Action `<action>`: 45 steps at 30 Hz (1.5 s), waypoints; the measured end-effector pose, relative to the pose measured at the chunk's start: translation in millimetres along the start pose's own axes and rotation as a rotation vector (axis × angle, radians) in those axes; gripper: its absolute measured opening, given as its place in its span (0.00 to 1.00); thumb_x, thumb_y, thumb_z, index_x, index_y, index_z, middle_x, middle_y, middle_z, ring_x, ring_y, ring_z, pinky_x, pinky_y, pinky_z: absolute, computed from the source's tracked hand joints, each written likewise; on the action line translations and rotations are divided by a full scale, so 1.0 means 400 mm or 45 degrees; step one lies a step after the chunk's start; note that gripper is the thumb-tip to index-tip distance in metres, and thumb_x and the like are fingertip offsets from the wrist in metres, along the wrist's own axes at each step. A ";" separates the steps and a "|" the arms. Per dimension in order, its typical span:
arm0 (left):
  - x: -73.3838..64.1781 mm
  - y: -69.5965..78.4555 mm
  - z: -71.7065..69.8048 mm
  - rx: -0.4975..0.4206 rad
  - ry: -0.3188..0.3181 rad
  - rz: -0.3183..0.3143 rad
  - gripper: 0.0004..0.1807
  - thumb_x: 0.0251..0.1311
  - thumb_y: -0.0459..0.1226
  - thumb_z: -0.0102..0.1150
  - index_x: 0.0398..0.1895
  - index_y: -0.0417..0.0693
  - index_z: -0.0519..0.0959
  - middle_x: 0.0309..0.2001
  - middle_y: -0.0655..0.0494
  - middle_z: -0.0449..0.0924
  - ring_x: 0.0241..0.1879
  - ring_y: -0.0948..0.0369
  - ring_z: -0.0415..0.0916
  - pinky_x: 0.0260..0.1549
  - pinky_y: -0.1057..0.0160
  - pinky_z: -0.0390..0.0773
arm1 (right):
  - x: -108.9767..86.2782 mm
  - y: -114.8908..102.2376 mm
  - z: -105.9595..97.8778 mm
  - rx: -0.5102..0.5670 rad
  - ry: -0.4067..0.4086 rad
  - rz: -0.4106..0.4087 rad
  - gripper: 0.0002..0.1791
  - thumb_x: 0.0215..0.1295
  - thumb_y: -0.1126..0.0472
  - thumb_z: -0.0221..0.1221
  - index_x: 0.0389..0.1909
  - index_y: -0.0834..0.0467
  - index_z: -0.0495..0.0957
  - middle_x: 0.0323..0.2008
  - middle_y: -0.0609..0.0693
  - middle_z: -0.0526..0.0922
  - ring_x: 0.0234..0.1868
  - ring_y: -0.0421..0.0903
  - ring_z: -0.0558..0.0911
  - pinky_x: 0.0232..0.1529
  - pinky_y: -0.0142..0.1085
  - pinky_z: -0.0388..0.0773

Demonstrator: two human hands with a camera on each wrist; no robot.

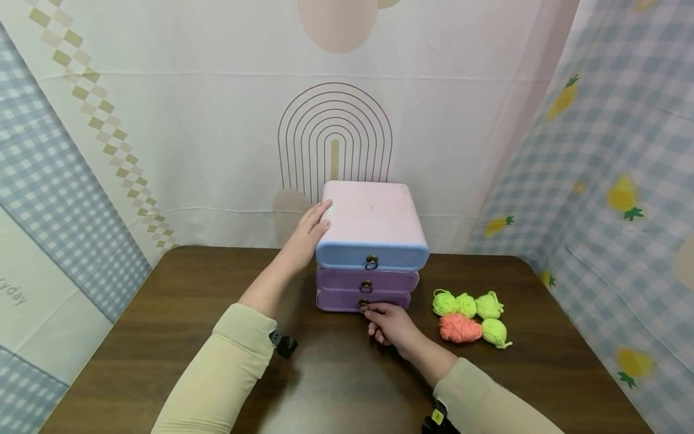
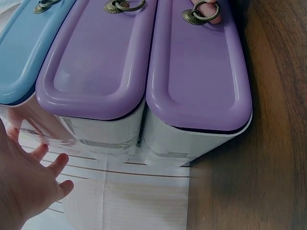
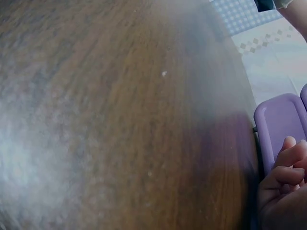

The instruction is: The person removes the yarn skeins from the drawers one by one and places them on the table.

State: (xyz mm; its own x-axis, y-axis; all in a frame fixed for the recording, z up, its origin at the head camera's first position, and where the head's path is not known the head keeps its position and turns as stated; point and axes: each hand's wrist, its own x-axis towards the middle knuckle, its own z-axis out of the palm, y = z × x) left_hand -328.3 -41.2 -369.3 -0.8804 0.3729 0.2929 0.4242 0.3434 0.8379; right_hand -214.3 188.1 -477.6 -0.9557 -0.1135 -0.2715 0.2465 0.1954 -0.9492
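A small three-drawer cabinet with a pale pink top stands on the table. Its top drawer is blue, and the middle drawer and bottom drawer are purple. My left hand rests against the cabinet's upper left side, fingers extended. At the bottom drawer, my right hand holds the bronze ring pull with curled fingers; in the left wrist view a fingertip shows inside this ring pull. All three drawers look closed. The right wrist view shows only part of the right hand beside a purple front.
Several small yarn bundles, neon yellow and one coral, lie to the right of the cabinet. The dark wood table meets a patterned cloth backdrop behind the cabinet, and checked cloth hangs at the right.
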 end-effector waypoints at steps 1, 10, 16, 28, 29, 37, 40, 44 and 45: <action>0.000 0.001 0.001 0.000 0.003 0.002 0.31 0.74 0.52 0.38 0.78 0.63 0.55 0.79 0.48 0.44 0.77 0.50 0.41 0.70 0.40 0.46 | 0.001 0.000 -0.001 0.002 -0.002 0.005 0.17 0.73 0.61 0.55 0.57 0.66 0.77 0.18 0.48 0.75 0.13 0.36 0.67 0.15 0.28 0.64; -0.001 0.008 0.003 -0.002 0.032 0.015 0.30 0.74 0.50 0.38 0.78 0.61 0.58 0.78 0.48 0.47 0.76 0.51 0.44 0.71 0.42 0.46 | -0.007 -0.002 -0.012 -0.058 -0.037 -0.001 0.18 0.73 0.61 0.55 0.58 0.65 0.77 0.18 0.48 0.77 0.13 0.35 0.68 0.14 0.27 0.66; -0.002 0.011 0.000 0.012 0.027 0.006 0.29 0.75 0.50 0.38 0.78 0.61 0.57 0.78 0.48 0.46 0.76 0.51 0.43 0.71 0.42 0.46 | -0.022 0.003 -0.019 -0.145 -0.060 -0.083 0.17 0.73 0.62 0.54 0.58 0.65 0.79 0.18 0.49 0.78 0.12 0.36 0.69 0.13 0.29 0.65; -0.001 0.007 -0.001 0.009 0.020 0.007 0.30 0.75 0.50 0.37 0.78 0.61 0.56 0.78 0.47 0.46 0.76 0.50 0.43 0.71 0.41 0.46 | -0.080 0.016 -0.014 -0.226 -0.104 -0.115 0.17 0.72 0.63 0.56 0.57 0.66 0.80 0.15 0.48 0.77 0.10 0.37 0.67 0.13 0.29 0.67; -0.001 0.007 -0.001 0.010 0.020 0.007 0.30 0.75 0.50 0.38 0.78 0.61 0.56 0.78 0.47 0.46 0.76 0.50 0.44 0.71 0.42 0.46 | -0.087 0.016 -0.013 -0.235 -0.111 -0.116 0.17 0.72 0.63 0.56 0.56 0.66 0.80 0.15 0.48 0.76 0.11 0.37 0.66 0.13 0.29 0.67; 0.001 0.006 0.001 -0.001 0.029 0.013 0.30 0.75 0.50 0.38 0.78 0.61 0.57 0.78 0.47 0.46 0.76 0.50 0.44 0.71 0.41 0.46 | -0.146 0.023 -0.009 -0.263 -0.154 -0.118 0.16 0.71 0.61 0.57 0.54 0.65 0.82 0.14 0.47 0.75 0.10 0.36 0.62 0.13 0.30 0.61; 0.001 0.007 0.002 -0.001 0.030 0.014 0.30 0.75 0.49 0.38 0.78 0.61 0.57 0.78 0.48 0.47 0.76 0.51 0.44 0.71 0.42 0.46 | -0.166 0.029 -0.008 -0.272 -0.167 -0.114 0.16 0.71 0.61 0.58 0.52 0.65 0.83 0.13 0.46 0.75 0.09 0.35 0.62 0.12 0.29 0.61; 0.001 0.005 0.001 -0.005 0.027 0.015 0.30 0.75 0.49 0.38 0.78 0.60 0.57 0.78 0.48 0.46 0.76 0.51 0.43 0.71 0.42 0.46 | -0.188 0.035 -0.009 -0.282 -0.186 -0.122 0.15 0.70 0.61 0.59 0.51 0.65 0.83 0.13 0.46 0.74 0.08 0.35 0.61 0.11 0.28 0.60; 0.001 0.005 0.001 -0.005 0.026 0.014 0.30 0.75 0.49 0.38 0.78 0.60 0.57 0.78 0.48 0.46 0.76 0.51 0.43 0.71 0.42 0.46 | -0.193 0.035 -0.009 -0.282 -0.189 -0.123 0.15 0.70 0.61 0.59 0.51 0.65 0.83 0.13 0.46 0.74 0.08 0.35 0.61 0.11 0.28 0.60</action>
State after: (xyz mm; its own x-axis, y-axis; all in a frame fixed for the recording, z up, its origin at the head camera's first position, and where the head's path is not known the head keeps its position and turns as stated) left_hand -327.8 -40.1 -367.9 -0.8798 0.3587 0.3118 0.4334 0.3360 0.8363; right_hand -137.5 203.2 -469.5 -0.9349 -0.2803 -0.2176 0.0989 0.3831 -0.9184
